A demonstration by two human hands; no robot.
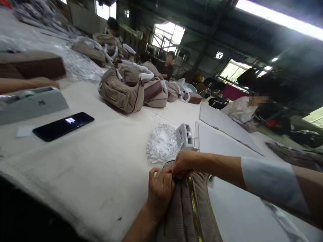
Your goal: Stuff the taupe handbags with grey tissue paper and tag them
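I note a white cloth-covered worktable (101, 168) in a dim, windowed workshop, with a black smartphone (63, 126) lying well to the left. The taupe fabric bag with gold zip (191, 208) sits at the near edge, its long axis running away from the camera. The left hand (160, 190) and right hand (183, 163) have their fingers closed, pinching its far end.

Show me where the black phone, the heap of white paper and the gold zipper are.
black phone (63, 126): head view, middle of its dark screen.
heap of white paper (163, 143): head view, centre of the heap.
gold zipper (193, 205): head view, its teeth on the brown bag (178, 215).
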